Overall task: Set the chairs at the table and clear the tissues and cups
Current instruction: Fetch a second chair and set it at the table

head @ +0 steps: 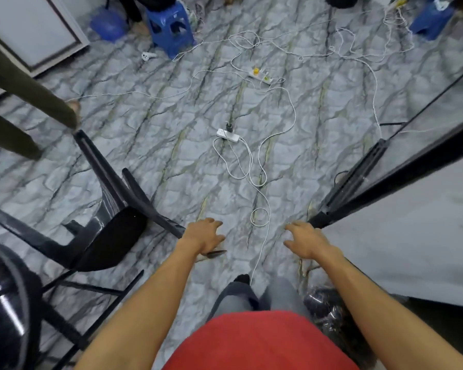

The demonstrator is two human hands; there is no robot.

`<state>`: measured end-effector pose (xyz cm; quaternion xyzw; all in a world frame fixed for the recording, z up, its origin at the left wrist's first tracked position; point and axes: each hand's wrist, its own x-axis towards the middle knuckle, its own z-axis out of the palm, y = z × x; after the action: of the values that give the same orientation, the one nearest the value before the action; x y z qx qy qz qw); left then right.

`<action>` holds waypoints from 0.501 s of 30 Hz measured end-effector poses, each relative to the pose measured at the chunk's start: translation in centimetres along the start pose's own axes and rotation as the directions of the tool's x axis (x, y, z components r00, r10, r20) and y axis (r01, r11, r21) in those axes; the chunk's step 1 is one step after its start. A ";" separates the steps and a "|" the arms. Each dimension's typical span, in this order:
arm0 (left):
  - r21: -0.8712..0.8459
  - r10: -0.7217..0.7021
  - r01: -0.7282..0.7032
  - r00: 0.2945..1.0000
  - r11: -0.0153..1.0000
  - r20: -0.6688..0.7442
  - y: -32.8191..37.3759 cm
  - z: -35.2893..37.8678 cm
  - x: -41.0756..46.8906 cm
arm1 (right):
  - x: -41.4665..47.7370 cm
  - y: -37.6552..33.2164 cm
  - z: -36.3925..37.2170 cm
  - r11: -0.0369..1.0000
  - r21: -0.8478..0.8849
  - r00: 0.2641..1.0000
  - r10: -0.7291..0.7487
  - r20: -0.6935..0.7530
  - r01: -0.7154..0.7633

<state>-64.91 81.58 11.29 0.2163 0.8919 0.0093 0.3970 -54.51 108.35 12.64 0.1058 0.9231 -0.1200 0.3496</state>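
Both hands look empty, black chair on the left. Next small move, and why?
Probably reach the left hand down-left onto the black chair. Both hands are open and hold nothing; the right hand hovers near the table edge. The chair stands angled away from the table, and a white cable lies between them.

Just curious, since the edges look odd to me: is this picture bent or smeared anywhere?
Head view: wide-angle bending curves the table edge and black chair; corners smear with motion blur; glare streaks the glossy dark object lower left; both hands stay fairly sharp.
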 end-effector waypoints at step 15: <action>-0.359 -0.390 0.360 0.921 0.861 -0.012 -0.6 -7.9 6.9 | 20.0 -1.0 -17.0 0.883 -0.287 0.926 -0.328 0.184 0.370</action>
<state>-74.89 85.04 11.73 -0.0359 0.9166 0.0996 0.3855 -80.02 114.65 11.70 -0.1280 0.9094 -0.0380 0.3938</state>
